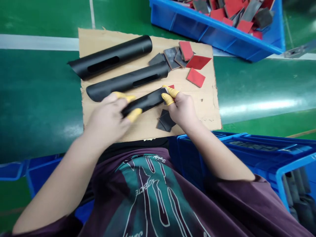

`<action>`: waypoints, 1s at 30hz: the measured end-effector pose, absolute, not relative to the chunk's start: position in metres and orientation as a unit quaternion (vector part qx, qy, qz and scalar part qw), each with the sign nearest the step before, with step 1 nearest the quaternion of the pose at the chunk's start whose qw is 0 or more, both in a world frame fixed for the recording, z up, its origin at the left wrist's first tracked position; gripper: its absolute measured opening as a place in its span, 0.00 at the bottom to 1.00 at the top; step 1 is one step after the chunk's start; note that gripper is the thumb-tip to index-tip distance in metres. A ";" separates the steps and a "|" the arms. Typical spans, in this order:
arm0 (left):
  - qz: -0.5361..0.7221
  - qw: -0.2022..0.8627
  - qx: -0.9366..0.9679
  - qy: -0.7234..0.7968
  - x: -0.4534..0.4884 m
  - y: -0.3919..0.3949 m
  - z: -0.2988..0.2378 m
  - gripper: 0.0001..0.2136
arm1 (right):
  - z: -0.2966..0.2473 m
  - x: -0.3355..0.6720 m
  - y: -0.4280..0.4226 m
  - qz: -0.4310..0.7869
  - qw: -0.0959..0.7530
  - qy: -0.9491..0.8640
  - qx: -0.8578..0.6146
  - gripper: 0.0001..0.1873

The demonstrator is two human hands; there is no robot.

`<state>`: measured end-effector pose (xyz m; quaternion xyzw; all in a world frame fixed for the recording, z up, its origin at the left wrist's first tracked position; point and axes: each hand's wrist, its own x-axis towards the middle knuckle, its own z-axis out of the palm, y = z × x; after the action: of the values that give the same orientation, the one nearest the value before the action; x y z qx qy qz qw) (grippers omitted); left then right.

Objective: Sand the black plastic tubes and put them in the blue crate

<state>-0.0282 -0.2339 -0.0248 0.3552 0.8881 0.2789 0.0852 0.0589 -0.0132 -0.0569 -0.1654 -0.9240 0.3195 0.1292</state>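
A black tube point(148, 101) lies slantwise between my hands, low over the cardboard sheet point(195, 108). My left hand point(107, 117), slightly blurred, is closed around its near-left end, with yellow covers on the fingertips. At the tube's right end, my right hand point(184, 107) pinches with yellow-covered thumb and fingers on what looks like a small dark pad; a red corner point(171, 86) shows behind the fingers. Just beyond are two more black tubes with long slots, one in the middle point(118, 80) and one farther back point(128, 49). Dark square pads point(166, 120) lie beside my right wrist.
Red and grey square pads point(186, 51) are heaped on the cardboard's back right, with a single red pad point(196, 77) nearby. Behind stands a blue crate point(212, 29) full of such pads. Another blue crate point(249, 148), holding dark tubes, sits at my right.
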 end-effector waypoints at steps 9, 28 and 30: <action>0.335 0.081 0.223 0.912 -0.021 -0.329 -0.045 0.15 | -0.055 0.061 -0.015 0.330 0.125 -0.918 -0.180 0.20; 0.578 0.225 0.164 0.767 0.020 -0.280 -0.052 0.15 | -0.053 0.069 -0.005 0.374 0.138 -0.896 -0.199 0.21; 0.587 0.235 0.176 0.754 0.021 -0.281 -0.052 0.17 | -0.057 0.071 -0.005 0.381 0.148 -0.890 -0.201 0.18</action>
<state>0.0206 -0.2814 -0.0522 0.1755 0.7543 0.5872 0.2354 0.0706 -0.0045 -0.0566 -0.2014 -0.8903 0.3806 0.1481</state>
